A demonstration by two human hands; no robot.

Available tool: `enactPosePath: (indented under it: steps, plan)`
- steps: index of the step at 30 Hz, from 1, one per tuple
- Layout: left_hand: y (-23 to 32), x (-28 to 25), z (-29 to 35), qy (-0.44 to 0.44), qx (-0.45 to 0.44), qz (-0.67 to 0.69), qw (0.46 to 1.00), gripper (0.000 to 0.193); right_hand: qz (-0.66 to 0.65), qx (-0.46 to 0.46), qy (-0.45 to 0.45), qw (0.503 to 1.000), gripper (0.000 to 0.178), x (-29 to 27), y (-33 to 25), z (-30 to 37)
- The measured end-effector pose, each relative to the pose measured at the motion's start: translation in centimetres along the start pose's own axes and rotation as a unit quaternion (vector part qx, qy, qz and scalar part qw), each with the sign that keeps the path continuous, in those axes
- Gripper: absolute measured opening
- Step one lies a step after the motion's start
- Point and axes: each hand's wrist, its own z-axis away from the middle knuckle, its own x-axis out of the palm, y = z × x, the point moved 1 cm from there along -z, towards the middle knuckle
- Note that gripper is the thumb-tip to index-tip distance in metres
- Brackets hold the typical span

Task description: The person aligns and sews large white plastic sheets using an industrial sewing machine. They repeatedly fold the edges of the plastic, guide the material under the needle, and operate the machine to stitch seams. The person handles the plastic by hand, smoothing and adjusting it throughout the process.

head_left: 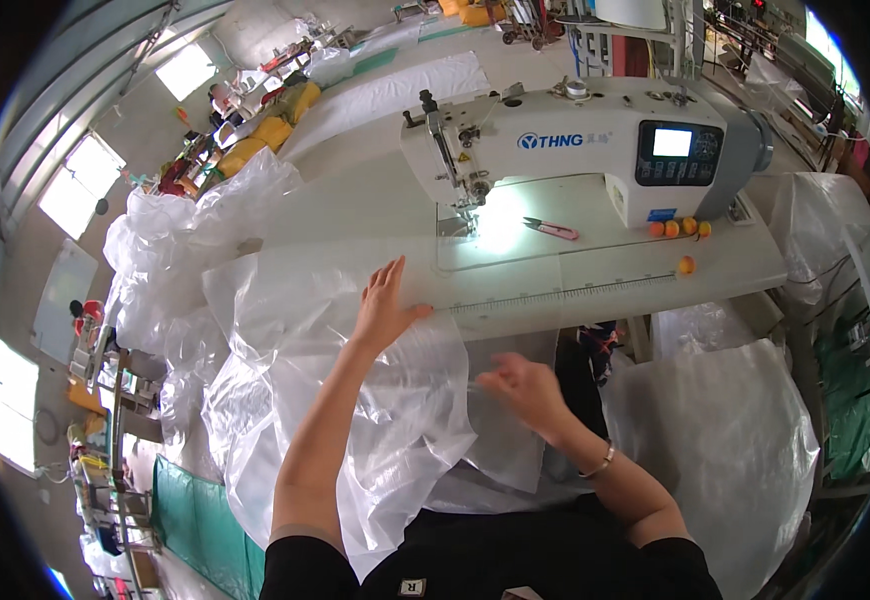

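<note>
My left hand (387, 308) lies open, fingers spread, on a translucent plastic sheet (395, 400) at the front edge of the sewing table (345, 200). The sheet hangs over that edge down to my lap. Lower and to the right, my right hand (530, 395) hovers beside the sheet with its fingers bent and blurred; whether it grips any plastic I cannot tell. Beyond both hands stands a white sewing machine (545, 135), its lamp lighting the needle area. Pink-handled thread snips (552, 229) rest on the machine bed.
A printed ruler (565, 293) runs along the table's front. Several small orange fruits (687, 265) sit at the right. Heaped plastic (170, 250) lies left of the table, and another plastic sheet (715, 430) hangs at my right. Yellow bundles (273, 132) lie at the far left.
</note>
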Motion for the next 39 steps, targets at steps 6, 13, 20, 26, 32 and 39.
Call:
enactPosePath:
  steps: [6,13,20,26,32,39]
  plan:
    - [-2.4,0.0,-2.0,-0.050,-0.073,0.043,0.995,0.044,-0.046,-0.059,0.054,0.996,0.031,1.5,0.0,-1.4]
    - [0.4,1.6,-1.8,0.050,0.017,0.129,0.990,0.010,0.380,-0.093,0.304,0.869,0.024,-9.0,0.4,-10.3]
    - [10.7,-1.6,-2.9,0.073,0.121,0.198,0.970,0.005,0.317,-0.150,0.275,0.895,0.016,-7.7,2.9,-14.1]
    - [15.0,-3.9,-2.8,0.049,0.149,0.237,0.959,0.006,-0.267,-0.131,0.192,0.935,0.002,-7.9,-0.4,-11.3]
    - [16.4,-5.0,-3.7,0.035,0.147,0.244,0.958,0.009,-0.332,-0.184,0.139,0.915,0.007,-9.1,-4.3,-7.7]
    - [17.1,-5.5,-3.9,0.031,0.167,0.237,0.957,0.010,-0.095,-0.314,0.178,0.928,0.012,-9.5,-6.4,-6.0]
